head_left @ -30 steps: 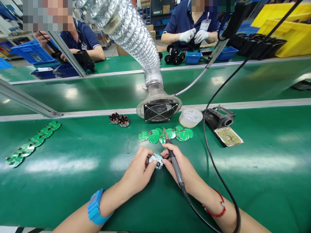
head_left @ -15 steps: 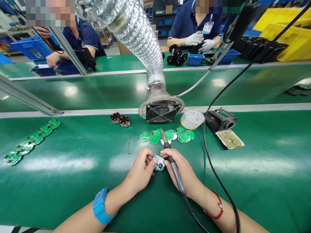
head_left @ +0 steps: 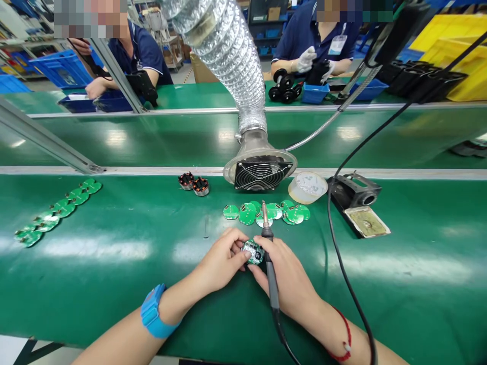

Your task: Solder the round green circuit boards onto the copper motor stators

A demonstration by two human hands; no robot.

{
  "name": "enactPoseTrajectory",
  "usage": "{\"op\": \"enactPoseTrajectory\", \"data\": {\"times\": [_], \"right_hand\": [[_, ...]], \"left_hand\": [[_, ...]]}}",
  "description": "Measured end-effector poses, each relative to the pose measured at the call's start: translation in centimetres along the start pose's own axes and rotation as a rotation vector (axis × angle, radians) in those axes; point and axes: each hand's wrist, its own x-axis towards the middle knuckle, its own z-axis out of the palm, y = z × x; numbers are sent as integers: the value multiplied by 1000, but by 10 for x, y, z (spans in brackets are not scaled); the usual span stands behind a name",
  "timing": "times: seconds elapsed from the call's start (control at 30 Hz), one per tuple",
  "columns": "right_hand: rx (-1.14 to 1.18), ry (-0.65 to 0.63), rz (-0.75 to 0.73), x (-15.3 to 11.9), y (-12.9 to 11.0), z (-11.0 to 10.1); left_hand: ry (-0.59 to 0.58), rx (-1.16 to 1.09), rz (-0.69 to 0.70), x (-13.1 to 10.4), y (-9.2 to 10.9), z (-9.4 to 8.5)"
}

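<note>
Green and round, the small circuit board [head_left: 252, 251] sits near the centre of the frame, raised between the two hands above the green counter [head_left: 190, 314]. The left hand [head_left: 222, 261] is nearly closed, its thumb on the board's face and its fingers curled by the far edge. The right hand [head_left: 292, 276] is partly closed around the soldering iron [head_left: 273, 289], with fingertips beside the board's right side; whether they press on it is hard to tell. The iron's tip points up the frame, probably to keep the heat off skin and board. Above, the fume fan [head_left: 262, 176] faces the hands, likely to draw smoke away. Loose boards [head_left: 247, 214] lie just below it, presumably within easy reach, and the iron stand [head_left: 353, 190] is to the right, where the right hand could get to it.

The held board shows a silvery, busy face with a small dark square part and green around the rim. It looks slightly tilted; finer markings are too small to read.
</note>
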Motion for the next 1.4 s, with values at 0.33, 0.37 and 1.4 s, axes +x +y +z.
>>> {"op": "enactPoseTrajectory", "data": {"times": [0.33, 0.37, 1.4], "right_hand": [[146, 38, -27, 5, 8, 0], [160, 40, -22, 5, 9, 0], [188, 36, -7, -4, 8, 10]], "left_hand": [[4, -25, -49, -5, 2, 7], [-1, -17, -46, -6, 2, 7], [134, 198, 23, -13, -1, 20]]}}
